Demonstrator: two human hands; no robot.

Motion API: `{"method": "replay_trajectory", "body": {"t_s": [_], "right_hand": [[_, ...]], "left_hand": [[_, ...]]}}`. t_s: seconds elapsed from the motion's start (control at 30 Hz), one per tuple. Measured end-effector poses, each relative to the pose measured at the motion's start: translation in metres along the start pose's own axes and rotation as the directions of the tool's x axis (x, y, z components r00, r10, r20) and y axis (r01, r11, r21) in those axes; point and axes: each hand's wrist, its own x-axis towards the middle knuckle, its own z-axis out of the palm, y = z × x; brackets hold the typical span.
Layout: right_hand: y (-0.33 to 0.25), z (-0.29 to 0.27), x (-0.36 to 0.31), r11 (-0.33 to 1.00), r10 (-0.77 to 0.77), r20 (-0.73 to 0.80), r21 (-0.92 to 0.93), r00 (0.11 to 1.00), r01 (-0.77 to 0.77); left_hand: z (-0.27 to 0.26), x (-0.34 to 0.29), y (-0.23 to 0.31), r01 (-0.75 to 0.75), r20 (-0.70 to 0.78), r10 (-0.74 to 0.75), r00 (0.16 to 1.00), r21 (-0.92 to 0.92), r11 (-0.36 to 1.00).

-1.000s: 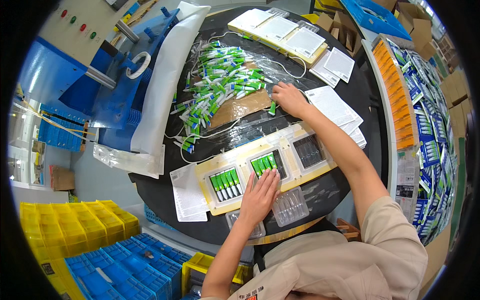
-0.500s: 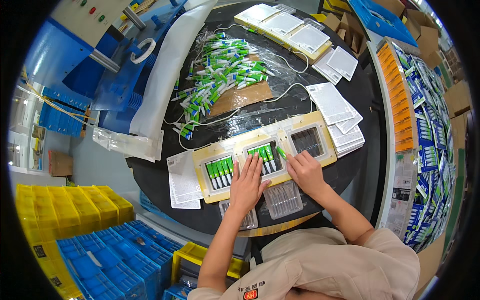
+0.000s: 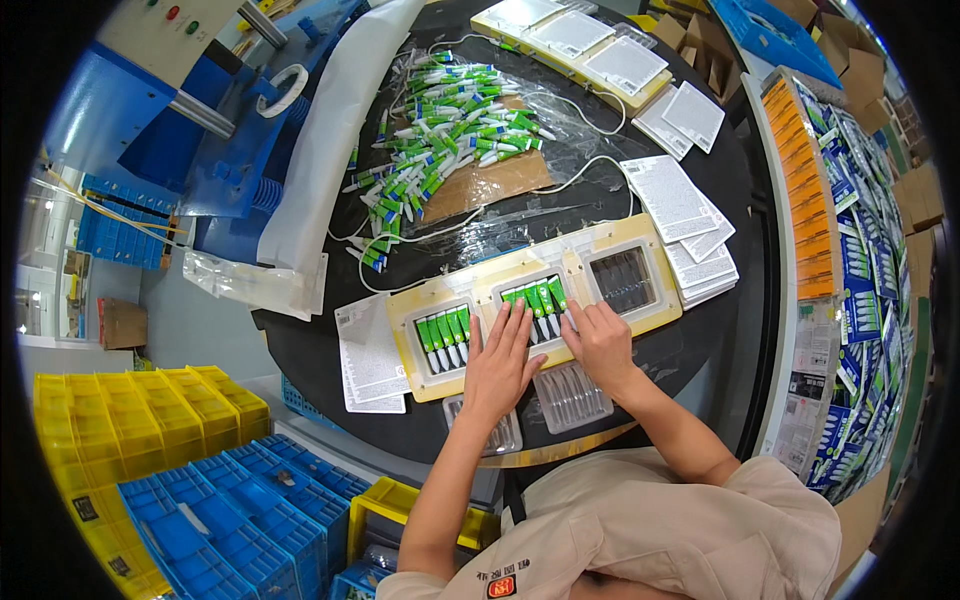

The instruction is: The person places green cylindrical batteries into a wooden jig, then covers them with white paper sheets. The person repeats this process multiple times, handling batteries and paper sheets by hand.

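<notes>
A pale yellow tray (image 3: 656, 262) with three windows lies on the round black table in front of me. Small green tubes with white nozzles (image 3: 442, 334) stand in a row in its left window. My left hand (image 3: 496, 365) rests fingers stretched between the left and middle windows, covering part of the middle row. With bent fingers, my right hand (image 3: 600, 345) grips a green tube (image 3: 557, 292) by its lower end, at the right side of the middle window. In the right window sits a clear blister (image 3: 621, 281) without tubes.
A heap of green-and-white tubes (image 3: 450, 130) lies farther back. White printed cards (image 3: 668, 200) are stacked at the right, others (image 3: 370, 355) at the left. Clear blisters (image 3: 572, 397) lie near me. A second yellow tray (image 3: 570, 45) stands behind; blue crates (image 3: 215, 520) stand lower left.
My right hand has moved left and brought the green tube down into the right side of the middle window. My left hand stays nearly in place.
</notes>
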Motion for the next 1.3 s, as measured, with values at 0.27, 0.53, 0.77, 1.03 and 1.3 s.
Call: {"method": "replay_trajectory", "body": {"t_s": [0.27,0.53,0.77,1.03,1.3], "right_hand": [[-0.004,-0.002,0.008,0.999,-0.018,0.038,-0.03,0.999,0.019],[-0.007,0.005,0.081,0.981,-0.129,0.018,0.151,0.992,0.124],[-0.072,0.173,0.245,0.979,-0.061,0.244,0.204,0.968,0.01],[-0.049,0.211,0.259,0.931,-0.186,0.359,0.361,0.915,0.048],[0.082,-0.023,0.117,0.751,0.235,0.302,0.547,0.924,-0.37]], "left_hand": [[-0.003,0.001,-0.001,-0.017,0.029,0.017,0.999,-0.004,1.0],[-0.023,0.009,-0.052,0.05,-0.158,-0.08,0.984,-0.183,0.982],[-0.039,0.055,-0.243,0.605,-0.398,-0.759,0.515,-0.459,0.651],[-0.033,0.072,-0.28,0.701,-0.211,-0.797,0.566,-0.385,0.6],[-0.042,0.033,-0.116,0.233,-0.711,-0.358,0.605,-0.272,0.934]]}}
